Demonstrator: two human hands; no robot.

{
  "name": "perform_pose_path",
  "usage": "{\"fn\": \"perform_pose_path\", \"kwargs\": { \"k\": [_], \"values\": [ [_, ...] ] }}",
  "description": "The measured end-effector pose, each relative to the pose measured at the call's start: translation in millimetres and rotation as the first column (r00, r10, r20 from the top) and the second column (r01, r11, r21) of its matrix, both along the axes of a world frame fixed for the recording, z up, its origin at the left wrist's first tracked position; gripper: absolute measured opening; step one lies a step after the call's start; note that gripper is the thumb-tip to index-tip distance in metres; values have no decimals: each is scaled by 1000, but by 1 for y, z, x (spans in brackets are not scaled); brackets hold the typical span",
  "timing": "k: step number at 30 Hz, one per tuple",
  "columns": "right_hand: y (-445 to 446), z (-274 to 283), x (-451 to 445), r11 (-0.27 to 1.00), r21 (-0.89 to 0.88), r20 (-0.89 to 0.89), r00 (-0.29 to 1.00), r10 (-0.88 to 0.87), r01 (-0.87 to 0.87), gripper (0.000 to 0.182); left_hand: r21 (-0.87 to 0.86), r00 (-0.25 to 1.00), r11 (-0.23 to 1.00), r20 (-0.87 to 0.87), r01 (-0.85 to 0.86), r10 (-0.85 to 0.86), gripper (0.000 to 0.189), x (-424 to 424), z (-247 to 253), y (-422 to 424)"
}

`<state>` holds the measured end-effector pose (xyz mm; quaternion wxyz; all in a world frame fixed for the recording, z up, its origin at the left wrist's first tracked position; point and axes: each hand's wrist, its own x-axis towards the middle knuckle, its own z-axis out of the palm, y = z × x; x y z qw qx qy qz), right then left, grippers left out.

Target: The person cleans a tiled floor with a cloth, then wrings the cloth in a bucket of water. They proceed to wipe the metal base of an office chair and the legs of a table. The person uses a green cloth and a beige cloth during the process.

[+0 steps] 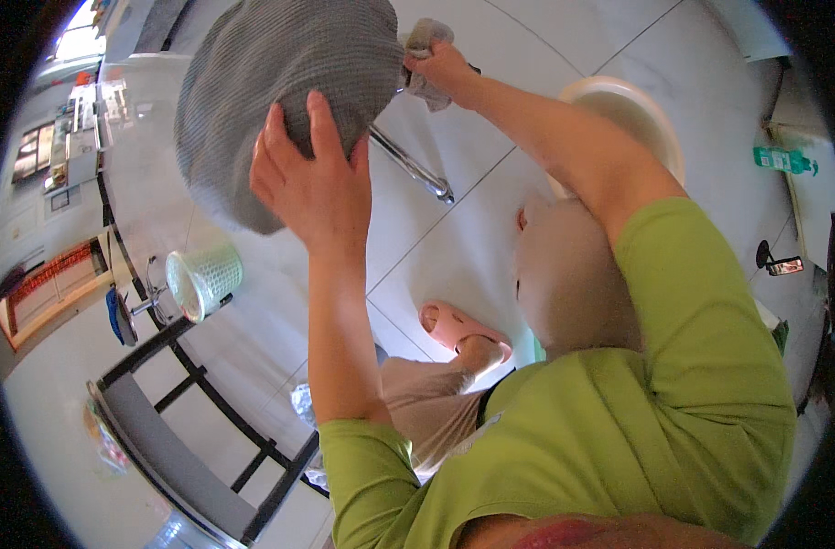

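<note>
My left hand (314,185) grips a padded seat (252,89) covered in grey ribbed fabric, its fingers spread over the cloth and its thumb by the edge. The seat appears tipped, and a chrome leg (414,165) sticks out from beneath it. Just right of the seat, my right hand (445,72) holds a crumpled grey-beige rag (429,41). Part of the rag hangs below the fingers, close to the chrome metalwork. Whether it touches the metal is hard to tell.
Behind my right forearm stands a pale basin (616,84) of cloudy water. A light green perforated basket (215,278) and a black-framed table (197,384) are at left. A green pump bottle (777,159) and a phone on a stand (784,266) are at right. My pink slipper (451,328) rests on floor tiles.
</note>
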<state>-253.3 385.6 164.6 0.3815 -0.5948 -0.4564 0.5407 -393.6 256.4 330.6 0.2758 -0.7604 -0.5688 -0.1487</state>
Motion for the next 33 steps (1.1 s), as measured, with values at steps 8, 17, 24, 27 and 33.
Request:
{"fn": "perform_pose_path", "kwargs": {
  "k": [8,17,24,27,33],
  "values": [
    [34,-91,-102,581,96,924,289,249,-808,39,92,999,995,3,42,-43,63,-15,-14,8],
    [62,-89,-72,394,215,809,389,440,-894,37,131,1000,991,19,17,-19,59,-24,-15,10],
    [69,-102,14,441,220,842,398,365,-870,41,147,999,988,-4,52,-52,58,-27,-15,10],
    [72,-118,28,483,182,845,388,369,-856,45,165,999,985,-15,50,-48,57,-26,-17,12],
    [51,-57,-41,263,125,923,209,323,-957,32,206,1000,978,-12,-22,25,55,-18,-21,13]
  ]
}}
